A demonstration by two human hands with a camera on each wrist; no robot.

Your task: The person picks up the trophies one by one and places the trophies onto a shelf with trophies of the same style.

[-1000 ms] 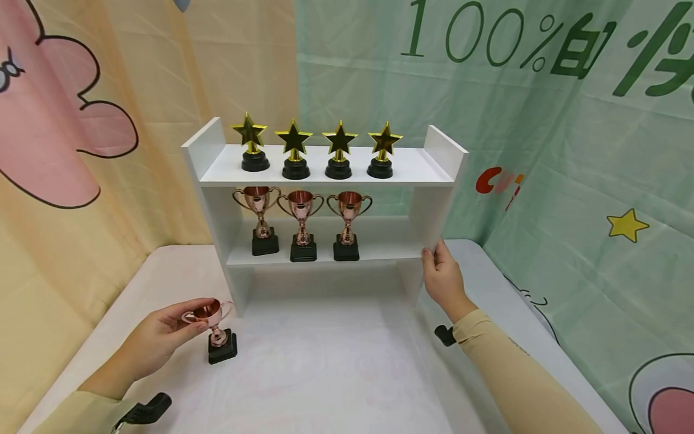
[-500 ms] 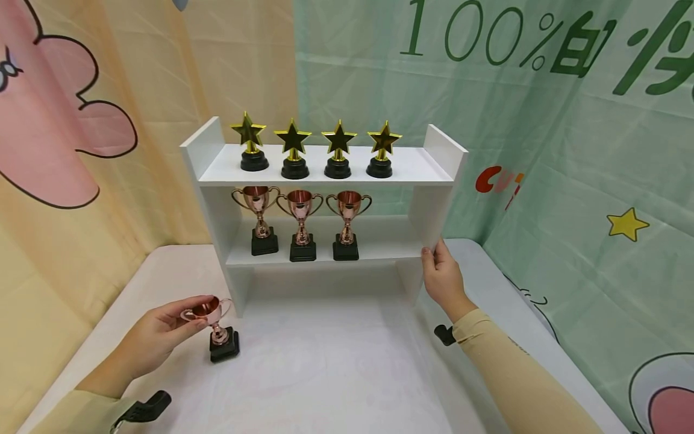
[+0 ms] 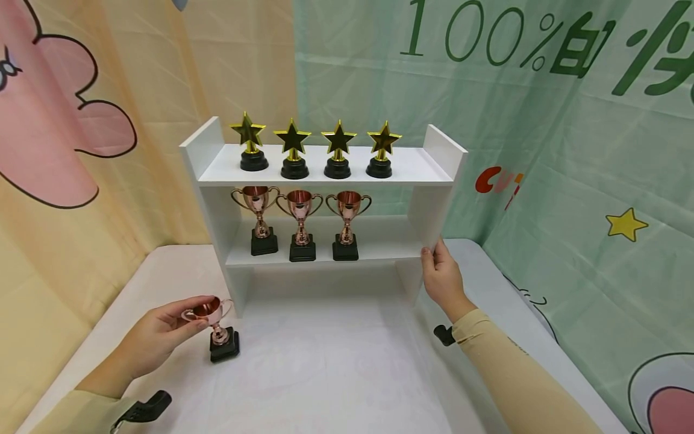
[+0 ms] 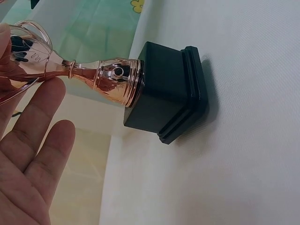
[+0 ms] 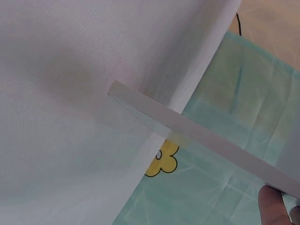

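Observation:
My left hand (image 3: 157, 337) pinches the cup of a rose-gold trophy cup (image 3: 218, 331) between thumb and fingers, in front of the shelf's left side. In the left wrist view the trophy's black square base (image 4: 164, 89) is close over the white tabletop, and two fingers (image 4: 51, 145) are extended beside the stem. My right hand (image 3: 444, 280) grips the right side panel of a white shelf unit (image 3: 325, 176). In the right wrist view a fingertip (image 5: 272, 204) touches the edge of that panel (image 5: 201, 136).
Three more rose-gold trophy cups (image 3: 300, 226) stand on the middle shelf, left of its right end. Several gold star trophies (image 3: 293, 150) line the top shelf. The unit stands on a white-covered table (image 3: 325, 361), with printed curtains (image 3: 569, 150) behind and beside it.
My left hand has shifted the trophy cup very slightly right and up in the head view. The right hand stays at the shelf panel.

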